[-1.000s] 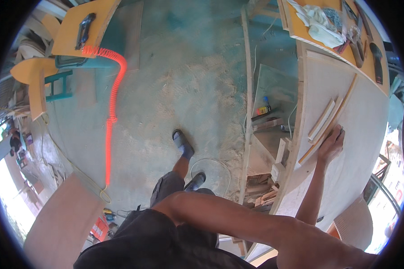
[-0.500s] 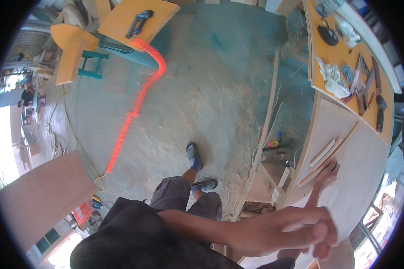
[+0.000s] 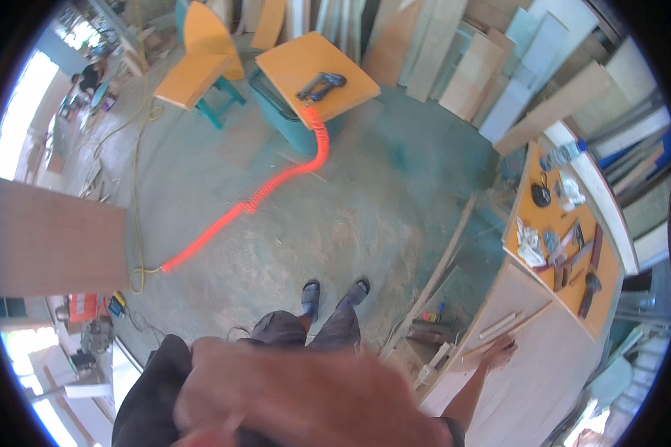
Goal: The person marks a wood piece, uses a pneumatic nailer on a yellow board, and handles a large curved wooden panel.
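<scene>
My right hand (image 3: 499,352) lies flat with fingers apart on a pale board (image 3: 552,380) on the bench at the right. Its fingertips are beside two thin wooden strips (image 3: 501,325). My left hand (image 3: 276,395) is raised very close to the camera at the bottom, large and blurred, and its fingers and anything in it cannot be made out. My feet in dark sandals (image 3: 311,293) stand on the dusty floor below.
An orange bench top (image 3: 535,212) holds rags and hand tools. A coiled orange hose (image 3: 276,188) runs across the floor to a dark air tool (image 3: 320,84) on an orange board over a teal bin (image 3: 291,128). Planks (image 3: 484,67) lean at the back; a brown panel (image 3: 45,238) stands left.
The view has swung upward, showing more of the room. My left arm has risen toward the camera and now fills the bottom. My right hand stays on the pale board.
</scene>
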